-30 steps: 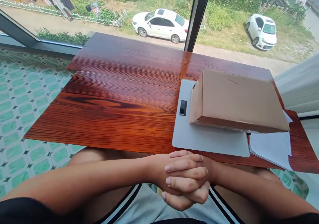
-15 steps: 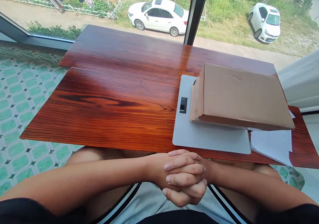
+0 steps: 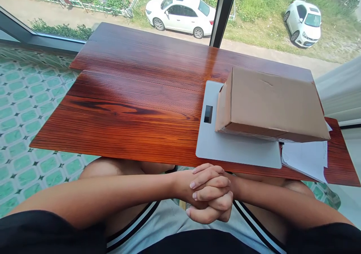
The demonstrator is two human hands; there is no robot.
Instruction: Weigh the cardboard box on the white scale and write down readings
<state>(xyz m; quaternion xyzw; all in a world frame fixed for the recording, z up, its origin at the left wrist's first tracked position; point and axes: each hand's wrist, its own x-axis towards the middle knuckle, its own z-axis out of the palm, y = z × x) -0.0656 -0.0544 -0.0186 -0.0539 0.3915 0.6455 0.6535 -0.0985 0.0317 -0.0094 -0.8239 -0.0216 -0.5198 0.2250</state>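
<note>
My left hand (image 3: pixel 184 188) and my right hand (image 3: pixel 213 192) are clasped with their fingers interlaced, in front of the table's near edge and above my lap. The right hand's fingers lie on top, curled over the left, which is partly hidden. No object shows between them. Just beyond, on the right, a flat grey-white scale (image 3: pixel 239 152) with a small dark display (image 3: pixel 208 114) lies on the table. A closed brown cardboard box (image 3: pixel 276 103) rests on the scale and covers much of it.
White papers (image 3: pixel 306 160) lie partly under the box at the right. The glossy red-brown wooden table (image 3: pixel 126 126) stretches before me to a window with a dark frame (image 3: pixel 224 15). Outside stand two white cars (image 3: pixel 183 15). A white curtain (image 3: pixel 338 92) hangs at the right.
The camera view has shifted slightly, so the table, scale and box appear a little higher. My hands stay clasped, and the box has not moved on the scale.
</note>
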